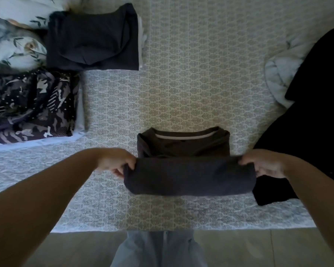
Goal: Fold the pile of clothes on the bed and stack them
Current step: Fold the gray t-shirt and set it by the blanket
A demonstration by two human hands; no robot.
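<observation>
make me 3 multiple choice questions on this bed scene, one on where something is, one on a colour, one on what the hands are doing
1. Where does the camouflage-print folded garment lie?
A. at the left side of the bed
B. at the right side of the bed
C. on the floor

2. What colour is the shirt being folded?
A. bright red
B. dark grey
C. white

3. What are the two hands doing?
A. resting flat on the bed
B. hanging free in the air
C. each gripping one end of the shirt's lower fold

Answers:
1 A, it sits at the left, just below the folded dark garment.
2 B, the cloth is dark grey with a pale strip inside the collar.
3 C, the left hand and right hand pinch the two ends of the lifted fold.
</observation>
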